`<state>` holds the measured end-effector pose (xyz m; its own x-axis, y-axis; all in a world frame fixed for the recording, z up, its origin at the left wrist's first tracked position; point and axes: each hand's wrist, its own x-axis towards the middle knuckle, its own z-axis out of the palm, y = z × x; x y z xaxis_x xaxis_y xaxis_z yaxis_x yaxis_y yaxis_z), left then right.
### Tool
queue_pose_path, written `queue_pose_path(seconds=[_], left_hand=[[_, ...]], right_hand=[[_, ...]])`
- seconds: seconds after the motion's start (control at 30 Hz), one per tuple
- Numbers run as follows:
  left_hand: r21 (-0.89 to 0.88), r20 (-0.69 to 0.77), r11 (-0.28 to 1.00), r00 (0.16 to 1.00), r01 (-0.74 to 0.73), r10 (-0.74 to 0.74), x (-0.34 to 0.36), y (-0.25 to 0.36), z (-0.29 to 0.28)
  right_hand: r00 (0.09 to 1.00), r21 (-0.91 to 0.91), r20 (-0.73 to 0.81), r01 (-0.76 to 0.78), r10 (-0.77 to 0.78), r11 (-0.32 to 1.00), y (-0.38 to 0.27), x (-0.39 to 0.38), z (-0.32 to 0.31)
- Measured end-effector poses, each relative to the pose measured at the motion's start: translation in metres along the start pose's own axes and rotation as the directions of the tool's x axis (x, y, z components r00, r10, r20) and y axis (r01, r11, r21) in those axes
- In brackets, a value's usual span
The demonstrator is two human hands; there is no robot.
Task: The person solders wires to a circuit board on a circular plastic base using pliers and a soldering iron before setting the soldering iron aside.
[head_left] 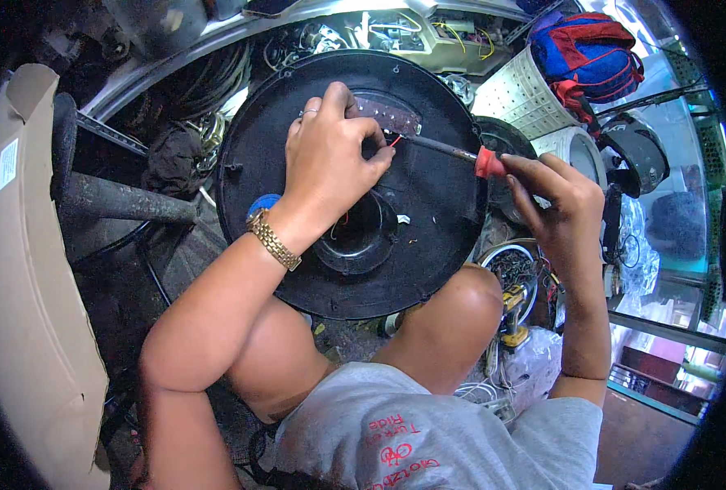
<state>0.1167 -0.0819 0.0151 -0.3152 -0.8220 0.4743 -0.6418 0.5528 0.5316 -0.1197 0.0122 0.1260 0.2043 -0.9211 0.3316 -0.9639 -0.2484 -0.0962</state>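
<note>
A large round black plastic housing point(432, 237) rests over my knees, with a raised round hub near its middle. Near its far side lies a dark brown strip-shaped board point(391, 117) with light dots along it. My left hand point(328, 145) leans over the board, its thumb and forefinger pinched at a thin red wire point(396, 140). In my right hand point(557, 192) is a soldering iron point(453, 152) with a red collar, gripped by the handle. Its shaft points left, and the tip meets the board's edge beside the wire. The exact contact is too small to make out.
Cardboard point(40, 286) stands at the left beside a dark post point(126, 200). At the right are a white perforated basket point(518, 94), a blue and red backpack point(587, 57) and a black helmet point(641, 151). A yellow drill point(513, 314) stands near my right knee.
</note>
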Motion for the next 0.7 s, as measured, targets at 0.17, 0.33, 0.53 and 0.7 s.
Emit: queue_pose_path(seconds=[0.17,0.33,0.53,0.7], left_hand=[[0.002,0.011,1.0,1.0,0.001,-0.001,0.0003,-0.0002,-0.0002],[-0.008,-0.003,1.0,1.0,-0.008,0.008,0.0008,-0.0002,-0.0002],[-0.007,-0.001,1.0,1.0,-0.003,0.003,-0.0004,-0.0009,0.0002],[-0.015,0.006,1.0,1.0,-0.004,0.004,0.0007,0.0007,0.0001]], right_hand=[[0.999,-0.01,0.049,0.006,-0.006,1.0,-0.001,0.0006,-0.0021],[0.999,-0.005,0.032,0.029,-0.029,1.0,-0.0006,0.0019,-0.0005],[1.0,0.035,0.006,-0.005,0.005,0.999,0.0005,0.003,0.0058],[1.0,-0.005,0.022,0.012,-0.012,1.0,-0.0004,0.0055,0.0024]])
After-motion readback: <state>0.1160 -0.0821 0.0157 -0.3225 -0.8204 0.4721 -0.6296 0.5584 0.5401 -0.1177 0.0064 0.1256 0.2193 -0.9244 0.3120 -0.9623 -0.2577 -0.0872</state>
